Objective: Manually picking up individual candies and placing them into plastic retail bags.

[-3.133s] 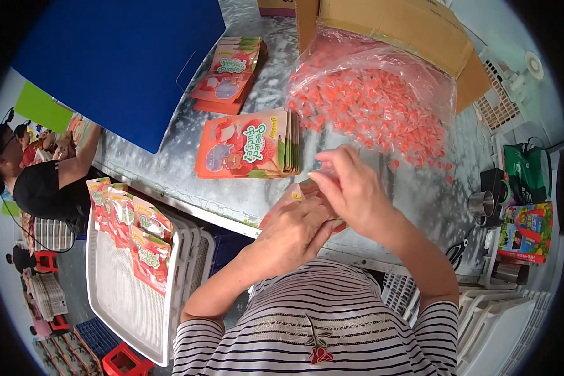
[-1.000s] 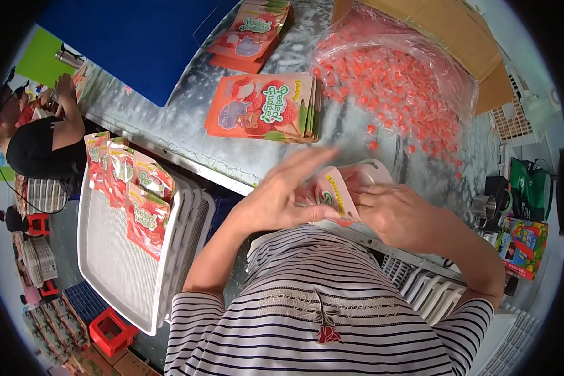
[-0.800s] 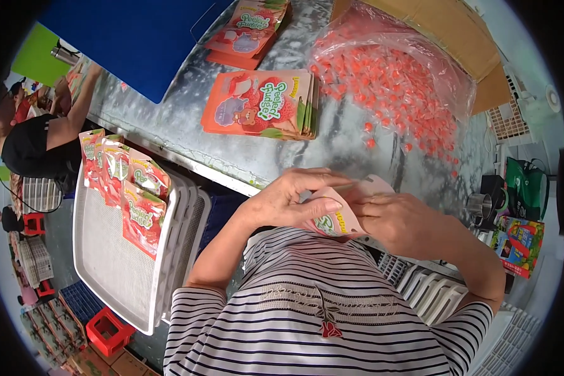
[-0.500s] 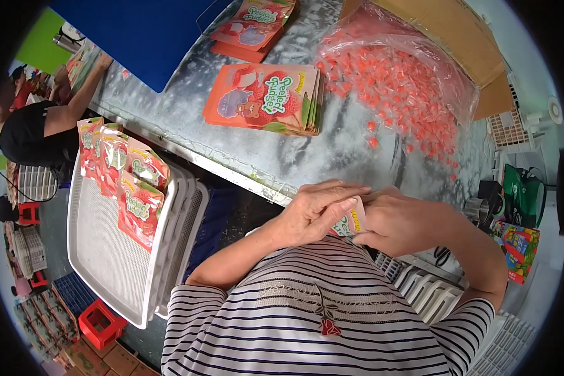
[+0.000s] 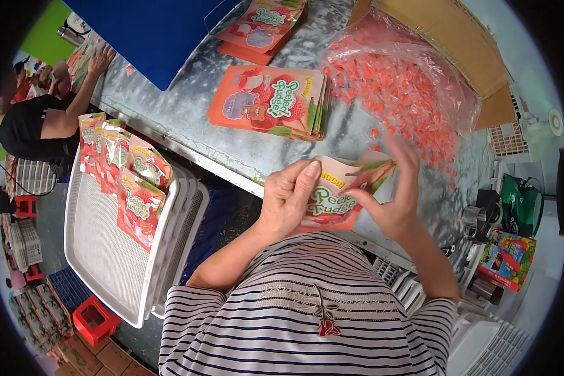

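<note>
A pink and red candy pouch (image 5: pixel 333 207) is held upright before my chest, its top gaping toward the right. My left hand (image 5: pixel 285 199) grips the pouch's left side, thumb on the front. At the other side, my right hand (image 5: pixel 396 210) has its fingers stretched up and spread, slightly blurred; its thumb lies against the pouch's front near the opening. Beyond the hands, a stack of flat matching pouches (image 5: pixel 266 100) lies on the metal table (image 5: pixel 175 119). To its right, small red wrapped candies (image 5: pixel 401 94) spill from a clear plastic bag (image 5: pixel 454 94).
A cardboard box (image 5: pixel 448 28) stands behind the candies. More pouches (image 5: pixel 257 28) lie near a blue panel (image 5: pixel 144 31). Left, stacked white mesh trays (image 5: pixel 100 250) carry several filled pouches (image 5: pixel 138 210). A co-worker (image 5: pixel 34 128) sits at the far left.
Both hands have come up and apart from being bunched together at the table edge. The pouch now shows its front, with its top spread, and my right hand's fingers have unfolded.
</note>
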Available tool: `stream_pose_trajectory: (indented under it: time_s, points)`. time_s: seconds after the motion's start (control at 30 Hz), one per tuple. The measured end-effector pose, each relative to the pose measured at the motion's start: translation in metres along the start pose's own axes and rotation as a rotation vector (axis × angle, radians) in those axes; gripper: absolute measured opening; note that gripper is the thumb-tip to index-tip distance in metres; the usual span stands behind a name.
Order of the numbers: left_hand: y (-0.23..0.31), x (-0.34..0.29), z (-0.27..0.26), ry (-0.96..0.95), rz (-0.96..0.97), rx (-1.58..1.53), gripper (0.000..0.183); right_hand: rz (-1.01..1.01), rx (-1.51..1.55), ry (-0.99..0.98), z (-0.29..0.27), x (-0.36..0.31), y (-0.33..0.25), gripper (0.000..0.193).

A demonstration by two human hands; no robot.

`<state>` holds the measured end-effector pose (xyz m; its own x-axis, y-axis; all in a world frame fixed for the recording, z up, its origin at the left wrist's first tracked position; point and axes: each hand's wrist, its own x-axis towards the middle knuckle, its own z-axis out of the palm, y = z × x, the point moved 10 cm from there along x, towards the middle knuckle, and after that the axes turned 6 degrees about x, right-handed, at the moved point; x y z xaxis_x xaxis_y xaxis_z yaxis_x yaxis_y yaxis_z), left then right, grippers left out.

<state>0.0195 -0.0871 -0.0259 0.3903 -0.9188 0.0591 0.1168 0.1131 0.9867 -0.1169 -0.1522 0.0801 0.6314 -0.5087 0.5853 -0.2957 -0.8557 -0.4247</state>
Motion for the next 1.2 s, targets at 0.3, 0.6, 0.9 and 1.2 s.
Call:
stream_pose_trajectory:
  time_s: [0.3, 0.6, 0.9, 1.2]
  points:
    - [-0.008, 0.006, -0.007, 0.108, -0.081, -0.112, 0.035, 0.701, 0.814, 0.017, 0.047, -0.066, 0.075, 0.015]
    - [-0.045, 0.001, 0.003, -0.089, -0.359, -0.014, 0.028, 0.777, 0.808, 0.037, 0.057, -0.087, 0.093, 0.016]
    - [-0.045, -0.002, 0.011, -0.104, -0.335, -0.182, 0.023, 0.878, 1.145, -0.104, 0.083, -0.070, 0.067, 0.016]
    - [-0.044, 0.000, -0.014, -0.045, -0.162, 0.027, 0.024, 0.755, 0.822, -0.208, 0.083, -0.051, 0.056, 0.019]
